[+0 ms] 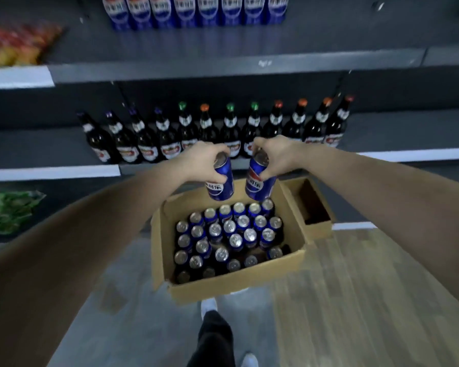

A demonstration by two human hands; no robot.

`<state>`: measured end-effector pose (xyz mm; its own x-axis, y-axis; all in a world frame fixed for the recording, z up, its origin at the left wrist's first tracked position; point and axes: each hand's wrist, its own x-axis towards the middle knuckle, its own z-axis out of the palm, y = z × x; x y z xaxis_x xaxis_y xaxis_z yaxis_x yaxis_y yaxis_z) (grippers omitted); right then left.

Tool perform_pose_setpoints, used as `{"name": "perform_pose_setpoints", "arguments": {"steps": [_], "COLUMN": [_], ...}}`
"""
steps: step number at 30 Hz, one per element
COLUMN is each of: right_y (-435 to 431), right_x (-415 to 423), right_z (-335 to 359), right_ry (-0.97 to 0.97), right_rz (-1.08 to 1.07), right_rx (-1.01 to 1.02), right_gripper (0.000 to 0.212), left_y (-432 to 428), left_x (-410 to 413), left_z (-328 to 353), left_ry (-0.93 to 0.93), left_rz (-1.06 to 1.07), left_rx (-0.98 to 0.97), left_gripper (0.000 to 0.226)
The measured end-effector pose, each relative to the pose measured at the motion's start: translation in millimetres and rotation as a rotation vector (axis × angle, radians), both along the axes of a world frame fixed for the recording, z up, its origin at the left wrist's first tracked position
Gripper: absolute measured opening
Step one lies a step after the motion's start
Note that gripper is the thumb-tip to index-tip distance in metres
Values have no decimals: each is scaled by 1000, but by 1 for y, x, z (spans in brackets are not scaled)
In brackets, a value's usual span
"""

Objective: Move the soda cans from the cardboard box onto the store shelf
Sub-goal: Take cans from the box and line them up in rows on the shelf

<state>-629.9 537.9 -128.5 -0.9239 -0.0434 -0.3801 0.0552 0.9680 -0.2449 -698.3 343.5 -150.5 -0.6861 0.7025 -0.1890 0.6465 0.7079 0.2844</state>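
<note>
While my left hand point(206, 161) grips one soda can point(221, 187) near its top and my right hand point(276, 154) grips a second can point(259, 185), both hang above the cardboard box's point(236, 285) far edge. More cans point(229, 227) stand upright inside the box.

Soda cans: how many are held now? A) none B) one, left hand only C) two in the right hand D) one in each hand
D: the left hand grips the left can by its top, the right hand the right can, both above the cardboard box.
</note>
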Motion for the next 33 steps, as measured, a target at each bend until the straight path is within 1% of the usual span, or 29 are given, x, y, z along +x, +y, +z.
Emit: {"name": "perform_pose_setpoints", "arguments": {"steps": [3,5,8,11,16,20,24,28,30,33], "right_y": [6,12,26,38,56,60,63,75,83,93], "right_x": [-11,-21,-44,-73,-128,-170,-201,-233,-246,-260], "right_z": [43,70,114,160,210,223,222,218,215,214], "right_ry": [70,113,141,168,269,301,276,241,205,142], "right_rz": [12,24,17,20,-71,-111,-82,-50,-18,28], "right_rx": [-6,19,57,95,59,64,78,93,111,144], "right_gripper": [62,62,65,63,61,64,63,63,61,56], "left_y": [19,29,41,50,64,78,91,106,114,125], "left_x": [-21,-37,-68,-106,-166,-204,-235,-260,-270,-281], "left_z": [45,74,119,163,216,228,221,205,198,187], "left_ry": [67,121,185,208,275,263,207,171,175,173], "left_rz": [-40,-68,-99,-121,-93,-35,0,14,31,52], "left_rx": [42,73,82,90,164,192,161,124,125,139], "left_gripper": [60,58,57,57,55,54,53,70,74,67]}}
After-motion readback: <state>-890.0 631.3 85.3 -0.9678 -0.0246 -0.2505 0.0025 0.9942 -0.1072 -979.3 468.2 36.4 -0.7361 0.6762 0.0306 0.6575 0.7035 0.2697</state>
